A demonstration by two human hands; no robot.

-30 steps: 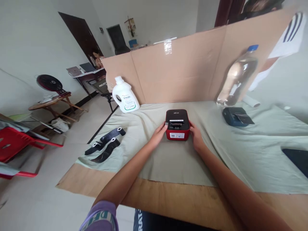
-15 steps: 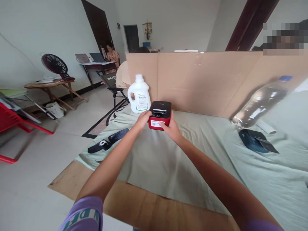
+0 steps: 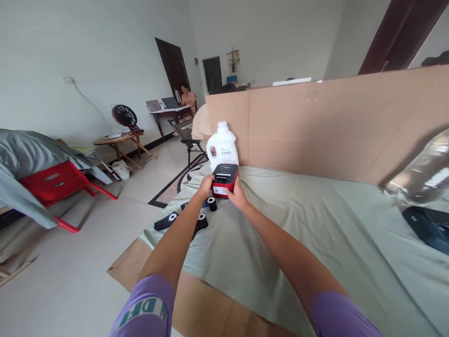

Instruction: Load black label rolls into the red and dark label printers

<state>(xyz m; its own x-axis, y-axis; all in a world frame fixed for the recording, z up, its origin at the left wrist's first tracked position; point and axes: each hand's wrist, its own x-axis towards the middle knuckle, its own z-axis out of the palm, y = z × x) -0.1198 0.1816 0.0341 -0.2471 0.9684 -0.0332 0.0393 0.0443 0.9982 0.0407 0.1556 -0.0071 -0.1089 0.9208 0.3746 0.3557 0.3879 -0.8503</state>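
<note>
Between my two hands is a small label printer, black on top and red below, with a white sticker on its front. My left hand grips its left side. On the right side, my right hand is closed with the thumb across the front. Whether the printer rests on the cloth or is just above it, I cannot tell. A white jug with a handle stands right behind, its lower part hidden by the printer. Close by the left hand lie black rolls with white cores, one roll just before the printer.
A green cloth covers the wooden board. Behind it stands a cardboard screen. To the right are a clear bottle and a dark blue device. A red chair is at far left; a person sits at the back.
My view has swung to the left. Both hands have carried the printer leftward, from the jug's right side to in front of it. More black rolls show beside my left arm.
</note>
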